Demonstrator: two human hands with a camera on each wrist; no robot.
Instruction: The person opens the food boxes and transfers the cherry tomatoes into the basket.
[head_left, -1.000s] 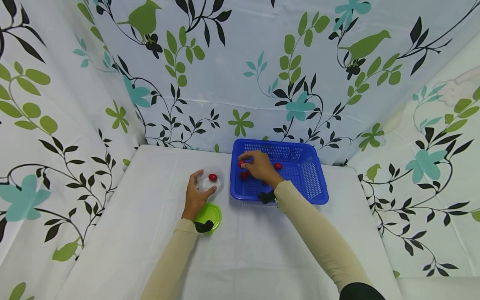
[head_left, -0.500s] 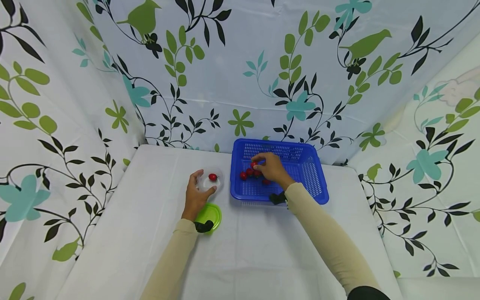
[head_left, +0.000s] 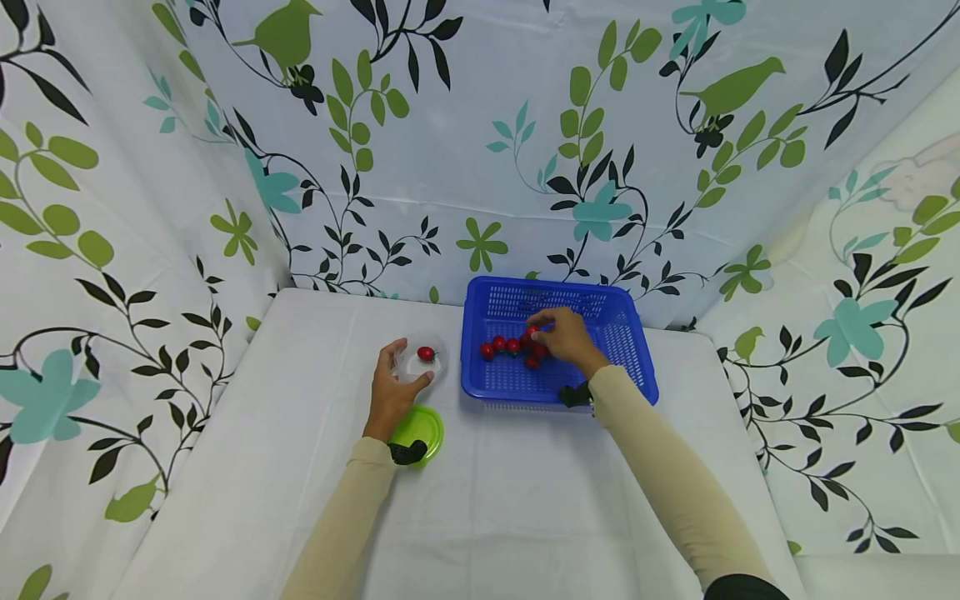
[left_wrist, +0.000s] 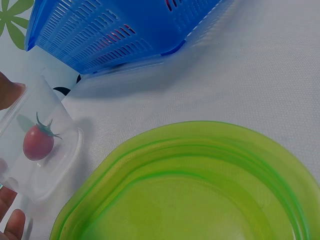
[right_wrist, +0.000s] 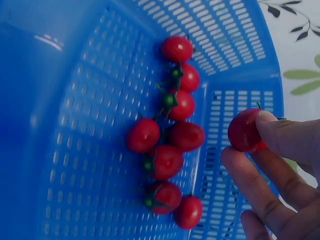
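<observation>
My right hand (head_left: 566, 337) is over the blue basket (head_left: 487, 387), pinching a cherry tomato (right_wrist: 246, 131) between thumb and fingertips. Below it, several other cherry tomatoes (right_wrist: 177, 105) with green stems lie in an uneven row on the basket floor. To the basket's left, my left hand (head_left: 392, 392) holds a small clear plastic container (head_left: 442, 367), thumb on one side and fingers on the other. Inside that container lies a single cherry tomato (left_wrist: 38, 142) with its green stem. In the left wrist view only some fingertips show at the container's wall.
A round green lid (head_left: 420, 433) lies on the white tablecloth (head_left: 480, 500) in front of the container, partly under my left wrist. Behind the basket hangs a curtain (head_left: 480, 125) printed with leaves and birds.
My right hand has shifted to the right inside the basket, still with a tomato at its fingertips. More of the tomatoes on the left are uncovered. My left hand stays in place.
</observation>
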